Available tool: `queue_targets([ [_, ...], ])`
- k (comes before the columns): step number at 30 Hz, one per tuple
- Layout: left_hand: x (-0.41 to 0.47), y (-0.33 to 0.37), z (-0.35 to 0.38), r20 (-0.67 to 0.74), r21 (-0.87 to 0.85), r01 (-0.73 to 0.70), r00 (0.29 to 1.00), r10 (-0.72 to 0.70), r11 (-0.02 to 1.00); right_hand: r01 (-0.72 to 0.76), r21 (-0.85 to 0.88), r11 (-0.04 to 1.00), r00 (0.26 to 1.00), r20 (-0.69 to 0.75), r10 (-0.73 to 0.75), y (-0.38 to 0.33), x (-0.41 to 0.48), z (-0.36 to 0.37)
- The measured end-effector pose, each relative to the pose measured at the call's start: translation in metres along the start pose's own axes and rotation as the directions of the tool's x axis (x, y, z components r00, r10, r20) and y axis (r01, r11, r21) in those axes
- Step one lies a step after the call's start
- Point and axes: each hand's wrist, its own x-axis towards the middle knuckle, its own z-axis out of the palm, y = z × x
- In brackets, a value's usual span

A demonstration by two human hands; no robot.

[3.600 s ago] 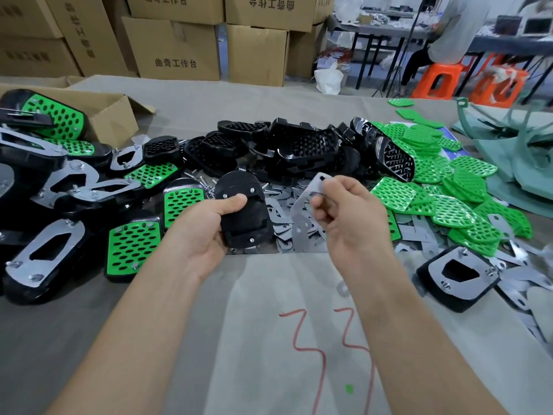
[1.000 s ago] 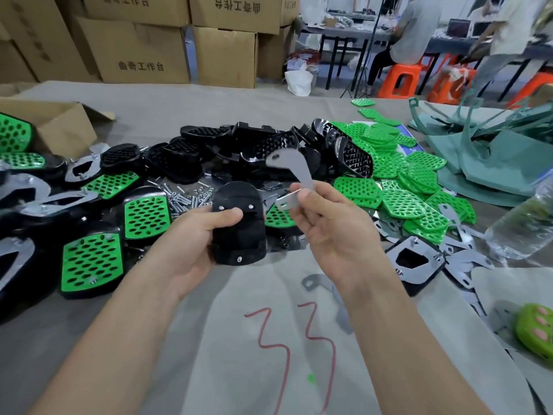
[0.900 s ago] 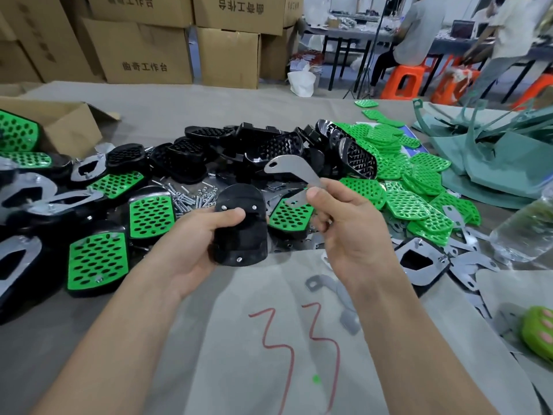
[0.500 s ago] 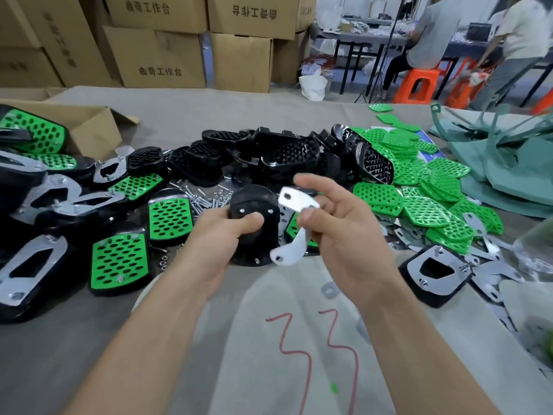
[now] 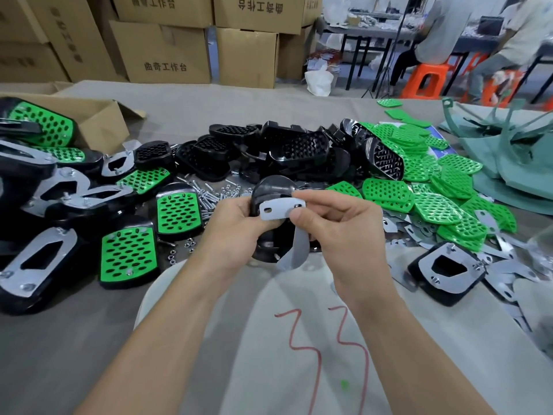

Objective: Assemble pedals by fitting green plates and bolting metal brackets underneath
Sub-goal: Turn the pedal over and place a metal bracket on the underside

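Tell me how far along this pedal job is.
Done: finished pedals lie piled at left, plates and brackets fitted. In hand: the left hand holds a black pedal while the right hand pinches a bracket against its underside. Left: bare shells, loose green plates, bolts.

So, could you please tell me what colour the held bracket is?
Plain silver-grey, the metal bracket; head view shows it best.

2 hands (left hand (image 5: 236, 226), right hand (image 5: 344, 232)), 1 held black pedal (image 5: 270, 187), 1 held metal bracket (image 5: 281, 208), 2 red digits (image 5: 299, 333), green plates (image 5: 434, 202) piled past counting.
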Motion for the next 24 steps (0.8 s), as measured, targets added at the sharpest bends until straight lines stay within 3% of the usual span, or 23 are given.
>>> queue_targets([
  [7, 0.001, -0.002, 0.0013, -0.011, 0.005, -0.045, 0.999, 0.045, 0.999, -0.002, -0.081, 0.997, 0.995, -0.101, -0.006, 0.0009, -0.0016, 0.0063],
  [19, -0.0012, -0.0054, 0.0002, 0.023, 0.056, -0.023, 1.0, 0.021, 0.998, -0.161, -0.442, 0.882, 0.958, -0.286, 0.031, -0.0031, -0.0047, 0.006],
  [24, -0.0025, -0.0029, -0.0009, 0.094, -0.077, 0.051, 0.995, -0.044, 0.996, -0.171, -0.502, 0.848, 0.951, -0.309, 0.009, -0.0068, -0.0041, 0.0032],
])
